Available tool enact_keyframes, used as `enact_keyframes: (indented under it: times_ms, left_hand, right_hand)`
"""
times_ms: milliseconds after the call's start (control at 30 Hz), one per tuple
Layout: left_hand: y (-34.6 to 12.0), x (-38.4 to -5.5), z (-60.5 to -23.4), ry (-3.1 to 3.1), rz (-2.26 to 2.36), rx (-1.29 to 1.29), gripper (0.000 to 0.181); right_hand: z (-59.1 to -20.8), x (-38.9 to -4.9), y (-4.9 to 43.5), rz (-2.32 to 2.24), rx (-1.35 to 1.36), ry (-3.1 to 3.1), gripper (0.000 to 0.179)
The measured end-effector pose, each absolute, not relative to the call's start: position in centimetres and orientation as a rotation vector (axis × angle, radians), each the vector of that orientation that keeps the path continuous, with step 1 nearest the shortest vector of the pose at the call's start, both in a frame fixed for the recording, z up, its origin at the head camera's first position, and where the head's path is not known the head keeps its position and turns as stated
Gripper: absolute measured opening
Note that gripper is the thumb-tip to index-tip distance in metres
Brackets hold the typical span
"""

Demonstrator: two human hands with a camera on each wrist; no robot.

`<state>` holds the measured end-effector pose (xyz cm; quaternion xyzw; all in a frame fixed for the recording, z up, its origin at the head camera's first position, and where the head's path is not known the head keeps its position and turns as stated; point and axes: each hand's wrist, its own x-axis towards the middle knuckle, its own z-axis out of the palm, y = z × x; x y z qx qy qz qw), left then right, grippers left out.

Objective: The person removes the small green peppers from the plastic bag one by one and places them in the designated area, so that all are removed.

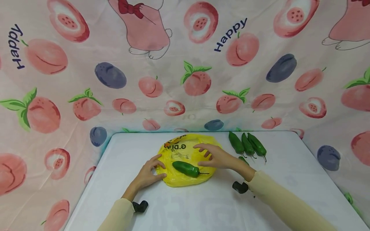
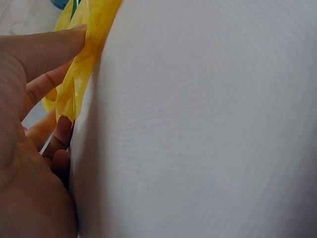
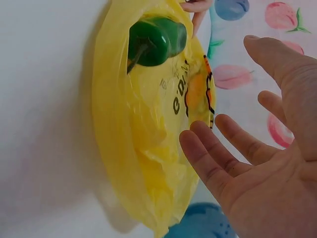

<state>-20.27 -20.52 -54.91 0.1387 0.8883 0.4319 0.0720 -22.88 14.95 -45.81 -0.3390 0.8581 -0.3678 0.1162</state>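
Observation:
A yellow plastic bag (image 1: 180, 181) with dark printing lies spread on the table, and one green pepper (image 1: 186, 169) rests on it, stem pointing right. At the bag's left edge, my left hand (image 1: 147, 173) touches the plastic with thumb and fingers apart. The left wrist view shows the left thumb (image 2: 54, 48) against the yellow plastic, with some fingertips partly hidden by it. Over the bag's right side hovers my right hand (image 1: 216, 156), its fingers spread and holding nothing. In the right wrist view its palm faces the bag, apart from the pepper (image 3: 156, 42).
Three green peppers (image 1: 248, 145) lie side by side at the table's back right. Another pepper (image 1: 243, 160) is partly hidden behind my right forearm. A fruit-patterned cloth (image 1: 176, 80) hangs behind the white table (image 1: 188, 208). Black wrist cameras (image 1: 140, 206) stick out from both wrists.

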Motion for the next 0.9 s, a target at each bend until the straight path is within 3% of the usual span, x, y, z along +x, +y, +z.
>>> enact_keyframes:
  times_ms: [900]
  left_hand:
    - [-20.4, -20.3, -54.9, 2.683, 1.269, 0.406, 0.023]
  right_hand:
    - [-48.9, -23.7, 10.2, -0.99, -0.884, 2.421, 0.064]
